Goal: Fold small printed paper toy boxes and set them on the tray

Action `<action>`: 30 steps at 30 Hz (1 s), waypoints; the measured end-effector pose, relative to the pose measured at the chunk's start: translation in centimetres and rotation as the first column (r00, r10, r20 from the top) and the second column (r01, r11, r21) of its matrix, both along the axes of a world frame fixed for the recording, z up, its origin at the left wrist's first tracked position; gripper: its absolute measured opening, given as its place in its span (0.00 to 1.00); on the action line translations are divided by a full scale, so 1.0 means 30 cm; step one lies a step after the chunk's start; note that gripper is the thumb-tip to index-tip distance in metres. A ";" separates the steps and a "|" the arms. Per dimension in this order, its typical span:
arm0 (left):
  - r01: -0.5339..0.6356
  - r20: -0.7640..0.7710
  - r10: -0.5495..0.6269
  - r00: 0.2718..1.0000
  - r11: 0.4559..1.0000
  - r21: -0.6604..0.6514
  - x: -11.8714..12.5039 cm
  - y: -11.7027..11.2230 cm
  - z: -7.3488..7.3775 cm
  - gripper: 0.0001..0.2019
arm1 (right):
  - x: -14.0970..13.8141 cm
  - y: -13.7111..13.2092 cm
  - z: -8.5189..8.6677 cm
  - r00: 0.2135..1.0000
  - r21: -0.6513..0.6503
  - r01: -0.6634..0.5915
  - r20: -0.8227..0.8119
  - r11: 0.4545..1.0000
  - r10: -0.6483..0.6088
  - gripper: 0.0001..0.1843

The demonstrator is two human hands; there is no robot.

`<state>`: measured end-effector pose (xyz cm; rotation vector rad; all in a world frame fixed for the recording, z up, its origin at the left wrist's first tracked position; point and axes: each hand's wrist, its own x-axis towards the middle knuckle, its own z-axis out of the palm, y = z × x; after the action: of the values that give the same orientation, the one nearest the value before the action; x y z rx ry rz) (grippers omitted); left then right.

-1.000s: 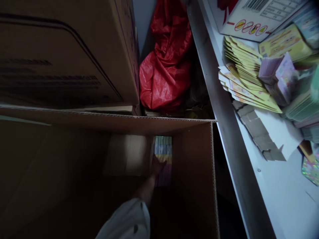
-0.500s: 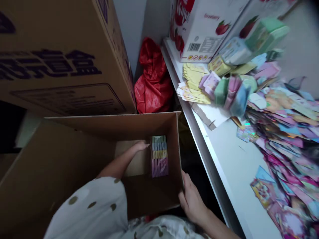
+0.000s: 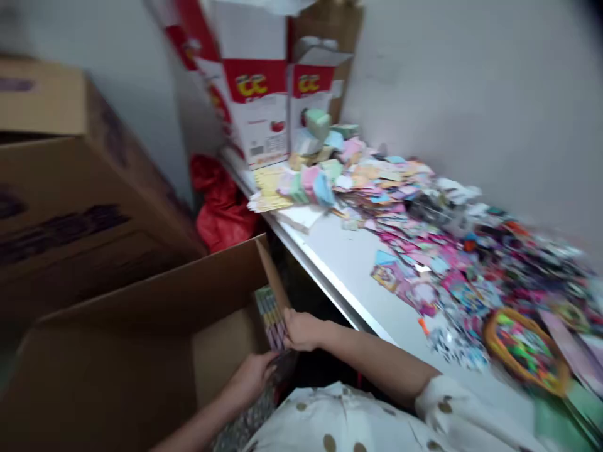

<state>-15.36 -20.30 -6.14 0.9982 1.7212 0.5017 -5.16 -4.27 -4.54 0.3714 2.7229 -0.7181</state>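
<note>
A big open cardboard box point(image 3: 141, 289) stands in front of me, its right wall beside the white table. Inside, against that wall, is a clear-wrapped stack of small packs point(image 3: 269, 317) in green, yellow and pink bands. My right hand point(image 3: 301, 329) is closed over the box's right wall, close to the stack. My left hand point(image 3: 254, 376) is closed at the near right corner of the box, its fingertips just below the stack. Blur partly hides how its fingers hold the box edge.
A larger closed carton point(image 3: 94, 207) stands behind at left. A red plastic bag point(image 3: 223, 210) sits between it and the white table point(image 3: 339, 260). Piles of colourful cards point(image 3: 405, 213), strawberry-printed boxes point(image 3: 259, 107) and an orange basket point(image 3: 525, 351) of bright small pieces occupy the table.
My left hand has come out from inside the box to its near right corner. My right hand has moved up along the right wall. The view has swung right, showing more table.
</note>
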 end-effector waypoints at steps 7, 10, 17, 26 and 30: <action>0.352 -0.214 -0.323 0.922 0.929 0.113 -0.043 0.270 0.148 0.28 | 0.404 0.043 0.217 0.858 -0.017 0.425 -0.311 0.905 -0.409 0.24; 0.358 -0.355 -0.248 0.902 0.887 0.290 0.098 0.464 0.256 0.29 | 0.676 0.024 0.302 0.764 -0.016 0.585 -0.325 0.811 -0.558 0.16; 0.563 -0.624 -0.225 0.748 0.713 0.418 0.629 0.785 0.209 0.46 | 1.385 -0.064 0.403 0.090 -0.016 0.993 -0.545 0.118 -0.834 0.15; 0.610 -0.548 -0.393 0.738 0.736 0.293 0.898 0.996 0.169 0.50 | 1.597 -0.120 0.333 -0.223 -0.007 0.968 -0.484 -0.251 -0.846 0.21; 0.379 -0.397 -0.141 0.907 0.686 0.621 0.626 1.091 0.275 0.30 | 1.423 -0.032 0.259 -0.049 -0.087 0.996 -0.473 -0.009 -0.880 0.21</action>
<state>3.40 12.44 2.11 1.9377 1.6373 0.8590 37.52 -5.22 3.22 2.7784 2.3842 -0.6292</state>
